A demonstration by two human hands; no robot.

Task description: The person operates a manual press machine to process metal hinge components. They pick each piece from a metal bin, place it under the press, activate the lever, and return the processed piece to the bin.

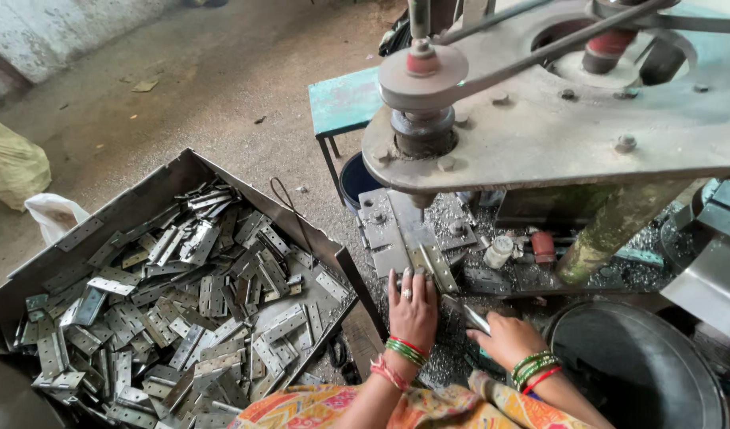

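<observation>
Both hands work under the drill press: my left hand (412, 306) presses flat on a metal hinge (433, 268) lying on the counter (540, 276), my right hand (504, 335) pinches another hinge (470, 315) just beside it.

Left hand (413, 306) flat beside hinge (436, 266), right hand (504, 338) perhaps gripping metal strip (470, 316)

Dull grey metal hinges (182, 310), rusty steel tray (142, 199), worn matt machine plate (556, 127).
</observation>
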